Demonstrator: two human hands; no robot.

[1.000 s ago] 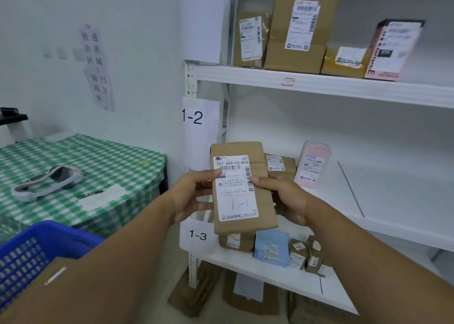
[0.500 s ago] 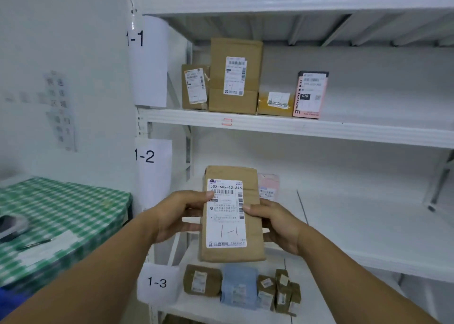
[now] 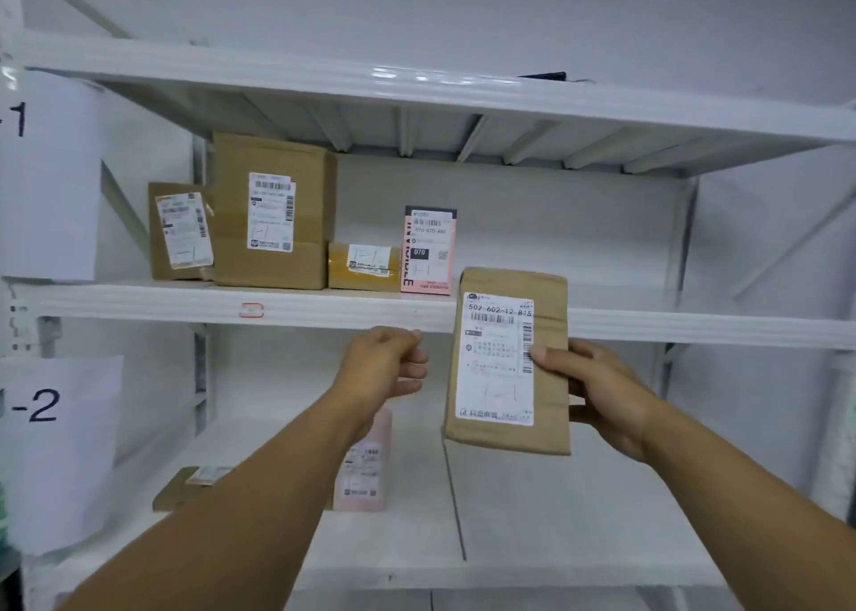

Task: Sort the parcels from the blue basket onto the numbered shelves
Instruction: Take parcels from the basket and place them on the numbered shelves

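Observation:
A flat brown parcel (image 3: pixel 549 332) with a white label marked "1-1" is upright in my right hand (image 3: pixel 597 388), which grips its right edge. Its top reaches just above the front lip of the 1-1 shelf (image 3: pixel 139 307), right of the pink box. My left hand (image 3: pixel 384 362) hovers left of the parcel, apart from it, fingers loosely curled and holding nothing. The blue basket is out of view.
The 1-1 shelf holds a small brown parcel (image 3: pixel 178 233), a tall carton (image 3: pixel 273 212), a low yellow-brown box (image 3: pixel 363 265) and a pink box (image 3: pixel 428 251); its right half is bare. On the 1-2 shelf (image 3: pixel 579 518) lie a flat brown parcel (image 3: pixel 185 487) and a pink packet (image 3: pixel 363 471).
My view has tilted upward to the 1-1 shelf. My left hand let go of the parcel. My right hand has carried it up and to the right, to the shelf lip.

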